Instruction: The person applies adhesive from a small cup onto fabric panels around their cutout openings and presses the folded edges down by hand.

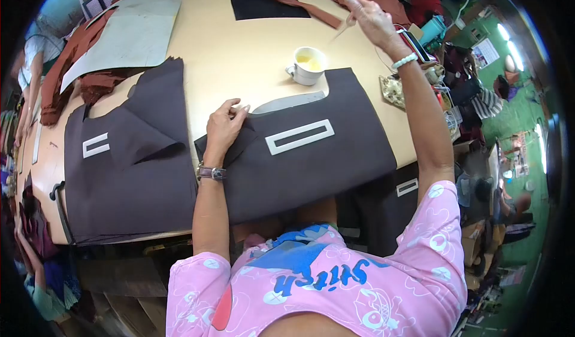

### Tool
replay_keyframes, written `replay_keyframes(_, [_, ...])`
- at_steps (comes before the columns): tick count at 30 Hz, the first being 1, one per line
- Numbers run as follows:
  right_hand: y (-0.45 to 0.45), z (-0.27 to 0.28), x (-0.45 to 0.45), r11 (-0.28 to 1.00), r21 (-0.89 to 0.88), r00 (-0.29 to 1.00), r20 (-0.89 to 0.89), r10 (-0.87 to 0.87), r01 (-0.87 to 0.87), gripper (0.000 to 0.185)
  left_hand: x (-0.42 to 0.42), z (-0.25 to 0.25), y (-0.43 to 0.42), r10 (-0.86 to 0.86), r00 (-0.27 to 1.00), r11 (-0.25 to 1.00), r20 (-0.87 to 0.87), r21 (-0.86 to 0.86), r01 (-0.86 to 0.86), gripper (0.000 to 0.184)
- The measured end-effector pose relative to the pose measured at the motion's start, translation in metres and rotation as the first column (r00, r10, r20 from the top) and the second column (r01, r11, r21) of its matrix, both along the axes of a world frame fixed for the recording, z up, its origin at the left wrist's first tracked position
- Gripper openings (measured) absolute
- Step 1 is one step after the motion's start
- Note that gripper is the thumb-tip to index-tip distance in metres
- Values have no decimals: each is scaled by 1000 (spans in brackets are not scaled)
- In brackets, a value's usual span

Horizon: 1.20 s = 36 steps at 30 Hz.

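My right hand [374,23] is raised over the far right of the table, closed around a thin pale stick [344,27] that is partly blurred. Below it stands a white cup [308,66] with yellowish contents. My left hand [224,124] rests at the upper left edge of a dark fabric panel [347,151], fingers loosely bent and apart, near a folded flap. A white rectangular frame [299,137] lies on this panel. Under its curved edge shows a grey template piece [290,102].
Stacked dark panels [132,187] with a white strip piece [96,145] lie left. Beyond are a pale board [129,32], rust-coloured cloth [99,85] and a black piece [269,6]. A phone [417,45] and clutter line the right edge. Other people sit at the left.
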State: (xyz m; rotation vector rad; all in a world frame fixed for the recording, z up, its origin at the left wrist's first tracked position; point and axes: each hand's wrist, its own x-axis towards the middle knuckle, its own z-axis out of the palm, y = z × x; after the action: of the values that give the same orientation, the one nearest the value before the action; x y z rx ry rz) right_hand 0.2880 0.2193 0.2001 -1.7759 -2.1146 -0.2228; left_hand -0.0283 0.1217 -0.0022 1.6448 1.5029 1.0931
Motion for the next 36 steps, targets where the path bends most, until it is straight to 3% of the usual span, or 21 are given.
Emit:
replay_keyframes(2, [3,23,26,993,60,985,-135,110,-103,62,0,2,0,-3,1000,1000,-22,7,3,37])
replay_keyframes(5, [-26,63,18,997,22,926,-369,80,-77,63,-1,-1,3,1,999,1000,-33,23,0,36])
replay_keyframes(6, [-28,64,22,980,102,855,-480,197,-168,60,-2,-2,3,3,999,1000,-32,18,-2,37])
replay_keyframes(9, [-45,83,35,991,86,889,-441,126,-98,63,-1,0,1,3,1000,1000,-21,24,-2,36])
replay_keyframes(13, [-64,83,73,929,214,907,-234,349,-302,64,2,5,-3,-6,1000,1000,-11,22,6,34])
replay_keyframes(14, [-72,77,81,990,26,845,-517,135,-142,65,1,3,-3,-5,1000,999,-15,32,6,34])
replay_keyframes(16, [-92,57,91,987,80,874,-459,158,-136,65,1,1,-2,-1,1000,999,2,43,1,33])
replay_keyframes(18, [-103,31,115,996,-41,869,-492,46,-76,65,1,2,-3,-13,1000,999,-5,49,13,32])
replay_keyframes(21, [-127,-8,112,956,-289,641,-723,-257,58,57,4,7,-3,-8,1000,999,-17,35,9,34])
replay_keyframes(25, [-145,-79,81,809,-460,439,-852,-286,-365,27,-1,3,-4,-40,998,999,-47,29,41,41])
replay_keyframes(28, [-164,-133,38,879,-269,706,-701,101,-393,25,-1,8,-8,-93,994,995,-55,17,95,44])
replay_keyframes(29, [-173,-136,22,870,-341,723,-690,25,-355,37,0,11,-10,-90,994,996,-56,14,91,44])
replay_keyframes(31, [-181,-152,3,872,-389,669,-737,-100,-299,42,0,13,-11,-92,994,996,-58,14,93,44])
replay_keyframes(32, [-181,-160,-2,886,-378,723,-687,-75,-268,44,-1,7,-9,-101,995,995,0,15,101,43])
replay_keyframes(36, [-184,-182,-14,916,-376,881,-470,-58,-141,52,-1,10,-10,-104,994,994,-34,12,104,42])
